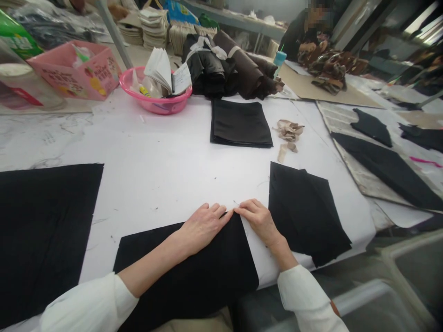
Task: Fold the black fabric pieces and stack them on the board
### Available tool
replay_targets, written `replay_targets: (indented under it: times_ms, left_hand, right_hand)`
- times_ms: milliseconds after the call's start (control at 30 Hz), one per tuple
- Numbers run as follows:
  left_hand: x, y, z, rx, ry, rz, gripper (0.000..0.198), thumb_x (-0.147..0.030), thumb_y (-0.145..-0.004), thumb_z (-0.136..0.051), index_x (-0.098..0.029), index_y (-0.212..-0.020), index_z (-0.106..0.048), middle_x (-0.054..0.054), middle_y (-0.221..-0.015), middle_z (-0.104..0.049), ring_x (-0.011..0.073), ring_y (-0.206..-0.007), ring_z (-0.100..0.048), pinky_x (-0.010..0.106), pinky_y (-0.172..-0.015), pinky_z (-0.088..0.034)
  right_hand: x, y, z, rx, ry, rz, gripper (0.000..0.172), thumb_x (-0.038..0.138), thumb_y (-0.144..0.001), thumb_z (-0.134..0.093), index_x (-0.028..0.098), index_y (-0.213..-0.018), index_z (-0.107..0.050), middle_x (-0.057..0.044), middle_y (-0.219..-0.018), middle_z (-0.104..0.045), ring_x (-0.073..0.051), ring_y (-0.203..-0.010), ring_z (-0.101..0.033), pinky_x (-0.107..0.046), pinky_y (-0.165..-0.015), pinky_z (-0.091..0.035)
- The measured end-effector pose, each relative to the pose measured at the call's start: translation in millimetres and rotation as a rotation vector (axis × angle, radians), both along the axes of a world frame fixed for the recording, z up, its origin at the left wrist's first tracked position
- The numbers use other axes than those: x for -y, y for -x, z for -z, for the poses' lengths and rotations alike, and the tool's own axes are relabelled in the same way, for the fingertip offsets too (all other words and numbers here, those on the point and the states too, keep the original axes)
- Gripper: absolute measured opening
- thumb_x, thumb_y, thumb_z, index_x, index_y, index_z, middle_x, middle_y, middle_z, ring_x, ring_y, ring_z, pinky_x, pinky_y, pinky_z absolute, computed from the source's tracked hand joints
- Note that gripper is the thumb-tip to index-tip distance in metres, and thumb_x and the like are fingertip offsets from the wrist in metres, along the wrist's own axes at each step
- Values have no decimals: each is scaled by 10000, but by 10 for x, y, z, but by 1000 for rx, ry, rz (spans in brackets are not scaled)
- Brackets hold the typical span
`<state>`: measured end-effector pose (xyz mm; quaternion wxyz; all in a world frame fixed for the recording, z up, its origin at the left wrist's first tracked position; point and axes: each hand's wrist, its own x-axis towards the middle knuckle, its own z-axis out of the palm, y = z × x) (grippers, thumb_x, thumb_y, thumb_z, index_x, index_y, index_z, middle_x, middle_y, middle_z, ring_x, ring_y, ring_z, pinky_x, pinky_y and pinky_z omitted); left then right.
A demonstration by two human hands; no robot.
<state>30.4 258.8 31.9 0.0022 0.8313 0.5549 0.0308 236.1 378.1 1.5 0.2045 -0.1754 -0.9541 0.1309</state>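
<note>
A black fabric piece [194, 272] lies in front of me and hangs over the table's near edge. My left hand [204, 228] rests over its far edge, fingers bent and the index finger reaching to the far right corner; the thumb is hidden. At that same corner my right hand [258, 219] is closed in a pinch, its fingertips touching the tip of the left index finger. A small dark thread end shows beside the right fingertips. Just right of this hand lie overlapping black fabric pieces [301, 212]. Another large black piece [44, 230] is at the left.
Farther back are a stack of black sheets [240, 122], beige scraps [289, 131], a pink basin [162, 103] with a notebook, a pink box [76, 71] and dark rolls [238, 55]. Boards with black cut pieces [391, 166] stand right. A person [304, 32] sits at the back.
</note>
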Motion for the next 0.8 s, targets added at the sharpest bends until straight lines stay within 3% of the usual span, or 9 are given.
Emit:
replay_targets:
  times_ms: [267,500,800]
  left_hand:
    - [-11,-19,6,-26,6,-7,453,-145,-946,-421,-189,-1394,-371,67,-1014,-540,217,-896,-518,376,-723,-416]
    - [-15,-21,9,-14,3,-17,446,-124,-934,-419,-198,-1373,-391,64,-1002,-529,224,-892,-514,376,-719,-417]
    - [16,10,23,2,15,-21,422,-136,-939,-409,-190,-1358,-415,74,-996,-534,223,-909,-513,379,-746,-413]
  right_hand:
    - [14,-39,5,0,5,11,294,155,-966,-519,284,-1193,-654,-62,-1034,-644,-206,-990,-578,-373,-858,-534]
    - [67,-54,-36,-100,162,111,356,122,-972,-469,302,-1234,-631,-50,-1086,-631,-189,-1037,-586,-360,-905,-537]
    - [172,-12,-50,21,6,119,319,163,-962,-522,314,-1210,-654,-68,-1120,-639,-219,-1069,-582,-384,-913,-533]
